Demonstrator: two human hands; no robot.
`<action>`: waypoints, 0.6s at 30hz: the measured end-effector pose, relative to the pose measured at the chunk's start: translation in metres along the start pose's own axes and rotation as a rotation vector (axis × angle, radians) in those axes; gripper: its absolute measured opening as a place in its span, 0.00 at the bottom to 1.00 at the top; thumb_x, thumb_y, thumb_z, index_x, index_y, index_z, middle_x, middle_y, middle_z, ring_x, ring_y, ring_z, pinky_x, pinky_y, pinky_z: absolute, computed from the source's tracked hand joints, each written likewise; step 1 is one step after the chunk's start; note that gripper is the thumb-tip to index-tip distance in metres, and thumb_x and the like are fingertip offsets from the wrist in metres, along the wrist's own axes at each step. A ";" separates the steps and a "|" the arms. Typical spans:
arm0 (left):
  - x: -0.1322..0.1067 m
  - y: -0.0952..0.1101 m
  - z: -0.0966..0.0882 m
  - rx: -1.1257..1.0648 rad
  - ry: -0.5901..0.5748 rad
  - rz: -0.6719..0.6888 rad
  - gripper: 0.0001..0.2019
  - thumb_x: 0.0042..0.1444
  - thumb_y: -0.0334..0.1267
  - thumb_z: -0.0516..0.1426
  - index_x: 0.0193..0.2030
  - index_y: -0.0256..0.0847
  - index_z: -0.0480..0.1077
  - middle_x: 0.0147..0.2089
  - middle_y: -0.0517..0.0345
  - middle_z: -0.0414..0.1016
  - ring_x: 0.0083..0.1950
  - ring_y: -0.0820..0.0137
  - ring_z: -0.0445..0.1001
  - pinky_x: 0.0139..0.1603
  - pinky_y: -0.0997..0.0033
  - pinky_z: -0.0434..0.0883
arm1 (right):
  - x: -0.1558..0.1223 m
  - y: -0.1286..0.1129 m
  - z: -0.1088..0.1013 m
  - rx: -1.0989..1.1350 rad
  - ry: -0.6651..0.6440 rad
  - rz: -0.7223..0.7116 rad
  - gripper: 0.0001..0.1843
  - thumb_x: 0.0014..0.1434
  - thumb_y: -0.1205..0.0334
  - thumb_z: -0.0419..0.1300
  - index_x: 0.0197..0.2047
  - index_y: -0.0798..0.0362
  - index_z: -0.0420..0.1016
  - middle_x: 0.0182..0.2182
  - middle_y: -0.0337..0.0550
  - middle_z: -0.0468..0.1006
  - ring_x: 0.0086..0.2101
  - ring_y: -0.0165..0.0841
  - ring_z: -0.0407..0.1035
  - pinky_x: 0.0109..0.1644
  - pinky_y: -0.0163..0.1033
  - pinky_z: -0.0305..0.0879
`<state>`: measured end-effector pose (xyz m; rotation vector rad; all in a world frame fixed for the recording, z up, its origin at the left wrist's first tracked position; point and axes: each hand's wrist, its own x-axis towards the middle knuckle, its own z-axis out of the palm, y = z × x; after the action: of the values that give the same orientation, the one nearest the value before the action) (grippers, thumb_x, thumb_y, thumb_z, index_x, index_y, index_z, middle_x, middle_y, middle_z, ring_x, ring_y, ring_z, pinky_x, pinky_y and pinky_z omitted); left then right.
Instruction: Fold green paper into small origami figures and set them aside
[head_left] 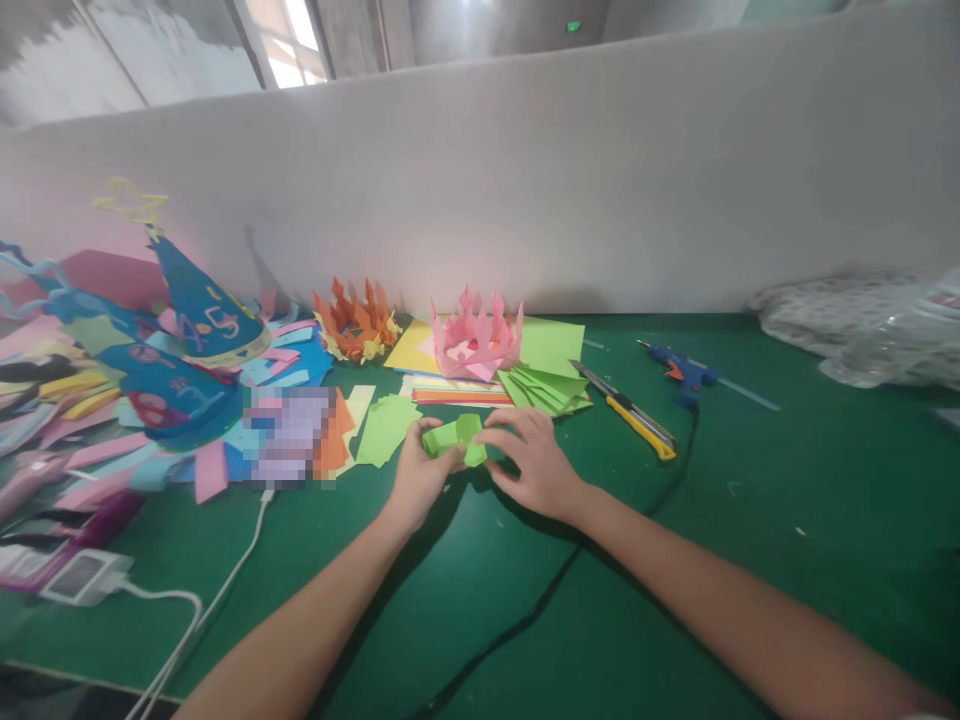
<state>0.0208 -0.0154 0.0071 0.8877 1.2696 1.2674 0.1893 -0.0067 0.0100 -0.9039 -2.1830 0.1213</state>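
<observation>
Matt folded paper (444,437), smooth tabletop (750,490), plastic bottle (892,335)

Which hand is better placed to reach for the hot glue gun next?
Likely the right hand: it is nearer the hot glue gun, while the left hand holds the folded green paper.

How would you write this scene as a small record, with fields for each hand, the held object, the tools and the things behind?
Left hand: the left hand holds a folded light-green paper piece
Right hand: the right hand has its fingertips at the piece's right edge; firm grip unclear
Tools: yellow-handled metal cutter knife; blue glue gun with orange trigger, both to the right
Behind: pink paper crown; orange paper crown with yellow trim
Surface: dark green tabletop
</observation>
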 end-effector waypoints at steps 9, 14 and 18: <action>-0.001 0.002 -0.001 -0.050 -0.032 0.000 0.26 0.38 0.37 0.66 0.42 0.41 0.58 0.29 0.65 0.70 0.27 0.76 0.72 0.32 0.73 0.74 | 0.005 0.007 0.006 0.659 -0.171 0.481 0.13 0.59 0.55 0.52 0.37 0.53 0.73 0.35 0.45 0.76 0.36 0.35 0.69 0.41 0.39 0.64; -0.003 0.000 -0.001 -0.079 -0.066 -0.011 0.27 0.37 0.37 0.67 0.42 0.42 0.58 0.32 0.64 0.72 0.29 0.75 0.73 0.32 0.73 0.74 | 0.006 0.004 0.008 0.711 -0.195 0.514 0.13 0.58 0.53 0.54 0.33 0.54 0.71 0.27 0.39 0.71 0.28 0.31 0.65 0.33 0.36 0.61; -0.004 -0.001 0.000 -0.086 -0.096 0.010 0.26 0.37 0.37 0.67 0.41 0.41 0.58 0.31 0.65 0.70 0.29 0.76 0.71 0.33 0.71 0.75 | 0.005 0.004 0.009 0.715 -0.193 0.532 0.15 0.57 0.51 0.55 0.29 0.54 0.68 0.23 0.36 0.66 0.25 0.28 0.60 0.29 0.34 0.56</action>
<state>0.0221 -0.0195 0.0065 0.8835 1.1289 1.2626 0.1831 0.0013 0.0053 -1.0312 -1.7824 1.1999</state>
